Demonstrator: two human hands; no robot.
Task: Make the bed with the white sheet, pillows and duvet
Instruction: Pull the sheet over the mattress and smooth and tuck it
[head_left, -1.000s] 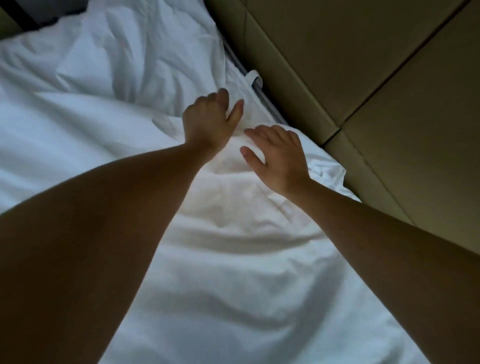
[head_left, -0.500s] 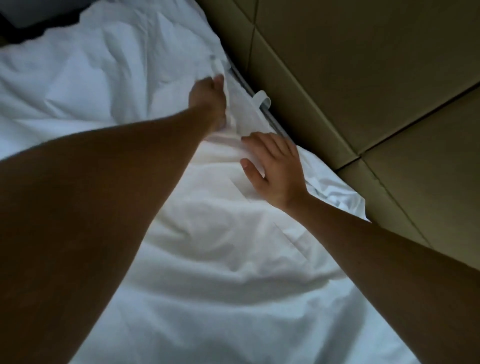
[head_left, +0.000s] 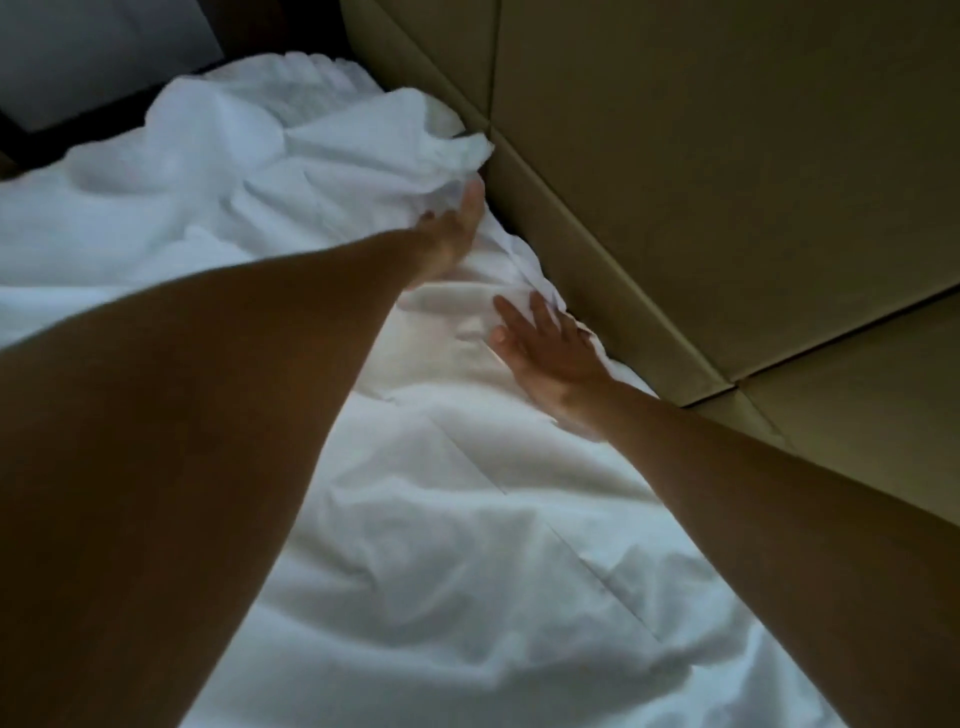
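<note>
Head view: left hand (head_left: 447, 234) grips sheet (head_left: 363, 156).

I see the bed (head_left: 467, 597) filling the lower and left of the frame, its surface wholly covered by a rumpled white sheet (head_left: 457, 519). Toward the upper centre the white bedding (head_left: 322, 150) is bunched into a heap against the padded headboard (head_left: 701, 182), which takes up the upper right. I cannot tell sheet from duvet in that heap.
</note>
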